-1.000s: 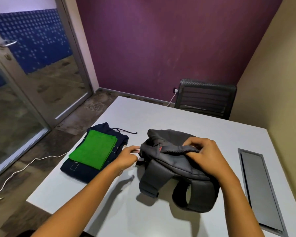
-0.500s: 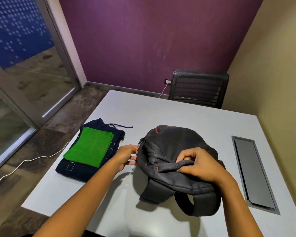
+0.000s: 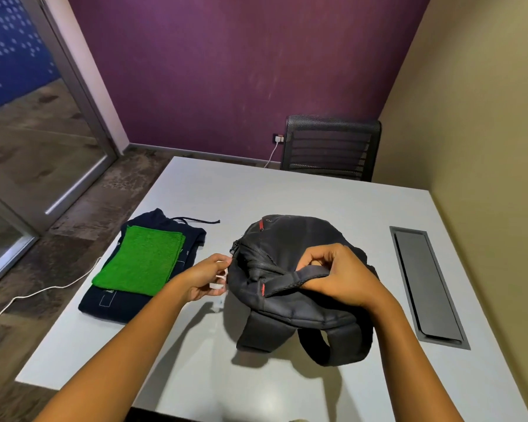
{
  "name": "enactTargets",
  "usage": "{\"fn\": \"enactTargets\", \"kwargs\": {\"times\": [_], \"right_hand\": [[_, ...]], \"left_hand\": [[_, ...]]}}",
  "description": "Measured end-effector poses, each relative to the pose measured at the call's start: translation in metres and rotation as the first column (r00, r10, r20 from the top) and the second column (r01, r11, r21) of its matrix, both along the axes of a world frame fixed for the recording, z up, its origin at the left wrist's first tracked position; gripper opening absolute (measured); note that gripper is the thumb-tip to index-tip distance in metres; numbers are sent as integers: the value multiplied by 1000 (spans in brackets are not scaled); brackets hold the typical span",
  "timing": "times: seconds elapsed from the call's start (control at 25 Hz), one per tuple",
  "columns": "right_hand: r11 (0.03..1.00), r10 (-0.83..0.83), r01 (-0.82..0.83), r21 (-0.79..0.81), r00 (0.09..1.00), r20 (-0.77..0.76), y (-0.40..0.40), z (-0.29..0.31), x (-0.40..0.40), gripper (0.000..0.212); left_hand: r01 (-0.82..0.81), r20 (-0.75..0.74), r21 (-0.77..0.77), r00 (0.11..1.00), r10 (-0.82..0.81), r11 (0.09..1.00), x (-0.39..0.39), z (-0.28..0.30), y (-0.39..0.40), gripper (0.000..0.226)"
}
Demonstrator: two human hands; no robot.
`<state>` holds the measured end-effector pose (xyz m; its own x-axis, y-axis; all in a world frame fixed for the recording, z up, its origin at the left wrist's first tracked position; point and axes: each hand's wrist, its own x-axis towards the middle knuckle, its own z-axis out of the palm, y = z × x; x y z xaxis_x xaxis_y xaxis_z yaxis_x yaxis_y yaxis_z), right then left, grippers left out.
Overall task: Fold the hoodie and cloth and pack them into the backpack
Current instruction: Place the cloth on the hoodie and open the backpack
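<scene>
A dark grey backpack lies on the white table, its straps toward me. My right hand grips the backpack's top handle strap. At the bag's left edge my left hand pinches a white zipper pull tag. To the left, the folded navy hoodie lies flat with its drawstring trailing out. The folded green cloth rests on top of the hoodie.
A grey cable hatch is set into the table at the right. A black mesh chair stands behind the far edge. A white cable runs across the floor at left, next to a glass door.
The view has shifted, so everything sits lower and more central. My right hand pulled the handle strap toward me, and the backpack's top has turned more into view. My left hand stays at the zipper.
</scene>
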<state>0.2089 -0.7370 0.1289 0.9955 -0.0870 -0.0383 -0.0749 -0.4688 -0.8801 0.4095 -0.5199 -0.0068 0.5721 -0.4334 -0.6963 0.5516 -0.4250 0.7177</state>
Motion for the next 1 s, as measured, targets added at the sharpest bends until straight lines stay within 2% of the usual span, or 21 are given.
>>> {"fn": "enactTargets", "kwargs": {"times": [0.2, 0.36, 0.48, 0.56, 0.6, 0.68, 0.76, 0.88, 0.96, 1.0], "right_hand": [[999, 4, -6, 39, 998, 56, 1, 8, 0, 6], [999, -23, 17, 51, 994, 108, 1, 11, -2, 7], [999, -15, 10, 49, 995, 103, 1, 16, 0, 8], [999, 15, -18, 28, 996, 91, -1, 20, 1, 11], [999, 33, -35, 23, 995, 89, -1, 23, 2, 13], [998, 57, -60, 36, 995, 88, -1, 25, 3, 19], [998, 47, -50, 25, 994, 95, 0, 26, 3, 28], [998, -15, 21, -51, 993, 118, 4, 25, 5, 42], [998, -44, 49, -34, 990, 137, 9, 25, 9, 40], [998, -53, 57, -21, 987, 149, 11, 25, 12, 36]], "left_hand": [[-36, 74, 14, 997, 35, 999, 1, 6, -3, 3], [-143, 56, -74, 987, 147, 987, -5, 9, -8, 22], [-188, 48, -92, 980, 193, 978, -5, 8, -8, 17], [-112, -26, -58, 994, 111, 992, -7, 10, -8, 16], [-54, -28, -26, 998, 53, 998, -7, 13, -8, 23], [30, 64, 37, 997, -32, 999, -4, 24, -7, 34], [95, 224, 94, 968, -114, 991, -1, 43, -6, 31], [234, 460, 235, 828, -320, 943, -2, 79, -5, 33], [311, 534, 290, 732, -423, 905, -9, 106, -9, 35], [344, 546, 278, 711, -443, 897, -15, 120, -11, 34]]}}
